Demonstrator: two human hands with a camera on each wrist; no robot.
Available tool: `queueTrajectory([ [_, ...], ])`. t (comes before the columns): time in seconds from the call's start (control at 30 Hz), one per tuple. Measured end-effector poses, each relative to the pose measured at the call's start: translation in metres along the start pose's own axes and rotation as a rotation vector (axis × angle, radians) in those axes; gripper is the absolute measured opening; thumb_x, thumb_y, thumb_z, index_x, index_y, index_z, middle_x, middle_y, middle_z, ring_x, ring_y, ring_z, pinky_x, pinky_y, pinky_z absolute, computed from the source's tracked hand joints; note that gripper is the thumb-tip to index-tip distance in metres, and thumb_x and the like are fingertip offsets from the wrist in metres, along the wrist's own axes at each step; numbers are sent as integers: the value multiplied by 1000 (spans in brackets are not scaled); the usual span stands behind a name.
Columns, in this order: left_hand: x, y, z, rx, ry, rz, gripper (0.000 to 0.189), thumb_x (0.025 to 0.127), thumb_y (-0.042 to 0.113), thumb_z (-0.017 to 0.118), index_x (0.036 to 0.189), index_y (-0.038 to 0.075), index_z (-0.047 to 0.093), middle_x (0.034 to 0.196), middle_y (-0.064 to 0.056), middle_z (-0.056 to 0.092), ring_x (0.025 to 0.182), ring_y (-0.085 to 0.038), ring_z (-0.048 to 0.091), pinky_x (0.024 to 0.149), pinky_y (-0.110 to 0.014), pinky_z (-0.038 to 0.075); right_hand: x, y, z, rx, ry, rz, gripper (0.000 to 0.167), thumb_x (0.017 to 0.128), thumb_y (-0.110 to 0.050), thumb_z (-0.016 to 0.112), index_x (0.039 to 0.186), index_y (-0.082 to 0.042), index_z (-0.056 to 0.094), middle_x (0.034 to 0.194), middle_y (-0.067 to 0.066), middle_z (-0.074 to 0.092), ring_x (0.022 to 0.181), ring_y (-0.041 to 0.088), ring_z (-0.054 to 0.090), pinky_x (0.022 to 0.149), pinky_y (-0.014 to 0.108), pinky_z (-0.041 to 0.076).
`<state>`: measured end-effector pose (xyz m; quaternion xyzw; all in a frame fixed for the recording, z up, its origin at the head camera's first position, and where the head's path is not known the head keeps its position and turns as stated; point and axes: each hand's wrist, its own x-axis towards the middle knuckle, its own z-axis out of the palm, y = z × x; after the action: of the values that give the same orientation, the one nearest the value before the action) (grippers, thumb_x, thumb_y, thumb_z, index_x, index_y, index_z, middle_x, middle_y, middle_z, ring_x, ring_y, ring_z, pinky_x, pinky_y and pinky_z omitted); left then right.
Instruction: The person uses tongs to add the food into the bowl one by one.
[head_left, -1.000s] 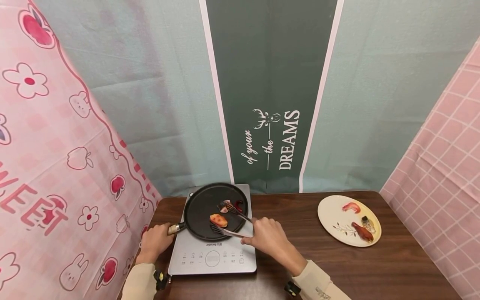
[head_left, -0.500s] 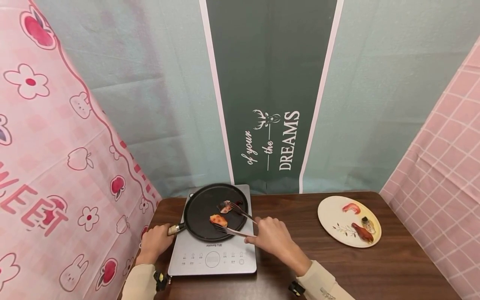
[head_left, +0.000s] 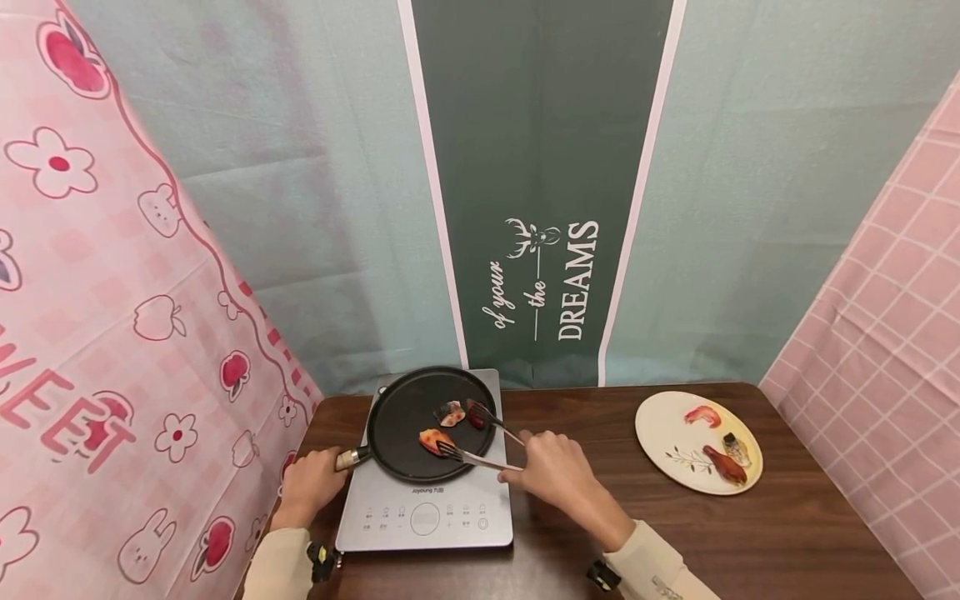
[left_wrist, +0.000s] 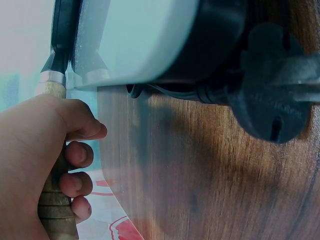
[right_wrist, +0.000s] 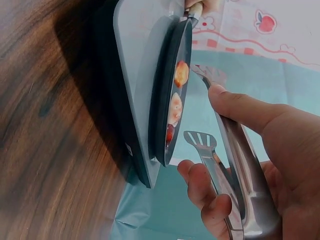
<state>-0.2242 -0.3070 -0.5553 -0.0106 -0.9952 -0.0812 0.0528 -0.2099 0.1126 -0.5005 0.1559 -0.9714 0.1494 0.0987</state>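
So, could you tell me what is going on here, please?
Someone's left hand grips the handle of a black pan, which sits on a silver cooktop. The right hand holds metal tongs above the pan, their ends spread and pinching nothing. Three pieces of food lie in the pan. To the right, a pale plate bears a shrimp, a drumstick and another piece.

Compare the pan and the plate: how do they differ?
Color: the pan is black; the plate is cream with a leafy sprig print.
Build: the pan has a handle, gripped by the left hand; the plate shows no handle, and neither hand touches it.
Support: the pan sits on the silver cooktop, the plate on the brown table.
Shared: each carries three food pieces.
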Motion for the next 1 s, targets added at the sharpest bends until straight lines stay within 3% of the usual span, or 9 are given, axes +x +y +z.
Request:
queueTrajectory([
  [1.0, 0, 1, -1, -13, -14, -11, 13, 88, 19, 75, 92, 7, 70, 81, -16, 73, 69, -42, 70, 60, -57, 50, -6, 33, -16, 1, -3, 43, 57, 71, -60, 91, 94, -11, 71, 65, 9, 64, 53, 29, 62, 49, 46, 46],
])
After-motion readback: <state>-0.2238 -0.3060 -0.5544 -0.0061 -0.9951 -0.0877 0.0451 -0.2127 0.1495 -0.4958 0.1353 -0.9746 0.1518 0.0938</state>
